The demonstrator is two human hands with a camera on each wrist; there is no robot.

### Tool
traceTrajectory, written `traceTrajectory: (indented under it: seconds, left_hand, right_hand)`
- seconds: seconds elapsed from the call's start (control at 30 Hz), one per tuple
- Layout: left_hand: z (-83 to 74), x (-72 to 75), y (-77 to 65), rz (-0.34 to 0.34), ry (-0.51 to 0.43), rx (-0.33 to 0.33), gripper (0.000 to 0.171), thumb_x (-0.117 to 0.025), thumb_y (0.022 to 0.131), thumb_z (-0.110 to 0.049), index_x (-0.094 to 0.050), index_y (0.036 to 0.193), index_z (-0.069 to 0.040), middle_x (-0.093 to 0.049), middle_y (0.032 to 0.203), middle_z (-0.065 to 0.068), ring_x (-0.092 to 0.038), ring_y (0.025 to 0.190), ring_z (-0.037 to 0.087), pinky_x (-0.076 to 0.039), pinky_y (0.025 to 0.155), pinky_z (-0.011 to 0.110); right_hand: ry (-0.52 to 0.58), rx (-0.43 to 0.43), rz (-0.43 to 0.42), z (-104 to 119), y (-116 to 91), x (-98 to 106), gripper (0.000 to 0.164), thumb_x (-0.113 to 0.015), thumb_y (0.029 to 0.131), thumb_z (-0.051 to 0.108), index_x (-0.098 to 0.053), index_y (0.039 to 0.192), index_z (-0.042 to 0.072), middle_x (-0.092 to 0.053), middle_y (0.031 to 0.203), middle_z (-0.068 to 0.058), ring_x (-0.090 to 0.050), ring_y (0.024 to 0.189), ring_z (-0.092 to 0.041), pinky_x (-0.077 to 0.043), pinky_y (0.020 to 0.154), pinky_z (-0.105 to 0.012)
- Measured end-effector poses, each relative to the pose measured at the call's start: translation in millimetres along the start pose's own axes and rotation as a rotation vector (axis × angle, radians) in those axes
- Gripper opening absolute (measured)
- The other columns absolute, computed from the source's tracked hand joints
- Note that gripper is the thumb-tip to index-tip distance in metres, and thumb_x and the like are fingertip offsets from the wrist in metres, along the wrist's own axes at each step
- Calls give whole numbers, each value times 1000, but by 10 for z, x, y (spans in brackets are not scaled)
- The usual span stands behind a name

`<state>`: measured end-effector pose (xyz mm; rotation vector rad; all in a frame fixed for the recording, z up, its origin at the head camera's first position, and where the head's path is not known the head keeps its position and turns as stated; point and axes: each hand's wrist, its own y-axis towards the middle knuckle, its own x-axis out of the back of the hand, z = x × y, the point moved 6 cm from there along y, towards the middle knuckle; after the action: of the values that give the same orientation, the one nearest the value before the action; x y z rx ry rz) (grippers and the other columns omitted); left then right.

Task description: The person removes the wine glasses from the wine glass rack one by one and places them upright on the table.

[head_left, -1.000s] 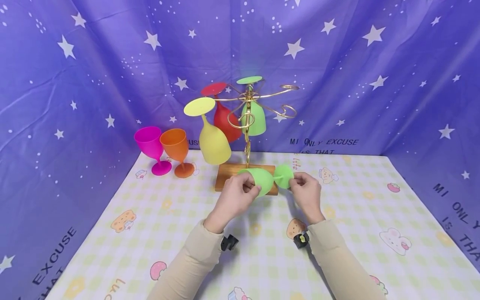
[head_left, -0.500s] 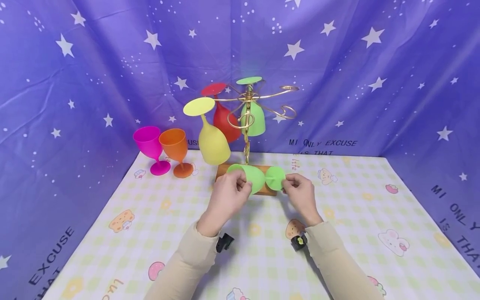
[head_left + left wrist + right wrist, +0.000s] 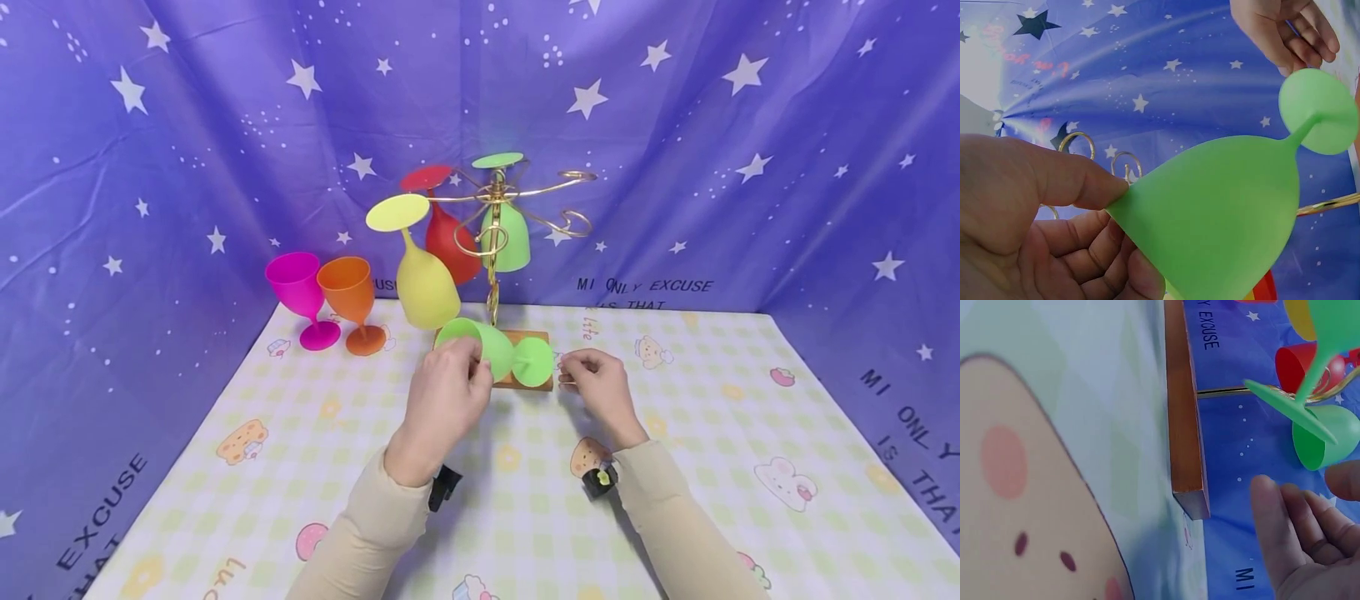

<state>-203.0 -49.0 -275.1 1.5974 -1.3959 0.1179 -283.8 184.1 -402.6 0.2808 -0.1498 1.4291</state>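
Note:
My left hand (image 3: 450, 392) pinches the rim of a light green goblet (image 3: 1216, 212) between thumb and fingers. The goblet lies sideways in the air over the rack's wooden base, its bowl to the left and its round foot (image 3: 533, 362) to the right. My right hand (image 3: 600, 387) is just right of that foot, apart from it, with thumb and fingers parted and nothing between them in the right wrist view. Behind stands a gold goblet rack (image 3: 498, 198) holding a yellow goblet (image 3: 426, 287), a red goblet (image 3: 450, 242) and another green goblet (image 3: 513, 237) upside down.
A magenta goblet (image 3: 297, 283) and an orange goblet (image 3: 348, 287) stand upright on the table at the back left. The rack's wooden base (image 3: 1184, 419) rests on the checked tablecloth (image 3: 705, 467). A starry purple curtain (image 3: 675, 125) surrounds the table.
The green goblet has moved left with my left hand, and its bowl opening now shows more. My right hand has let go of the goblet's foot after moving slightly left.

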Motion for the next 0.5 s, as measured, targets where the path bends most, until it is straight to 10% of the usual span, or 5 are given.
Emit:
traceTrajectory:
  seconds: [0.5]
  left_hand:
    - [-37,81,-25,5,83,-2,20,-62,80,-3,-51,65,-11,-42,62,-1,-42,58,16,-36,52,29]
  right_hand:
    - [298,-302,-26,-253,130,2,38,-55,95,15,-52,124,-10,-60,106,-20,-66,86,-20,-53,84,-33]
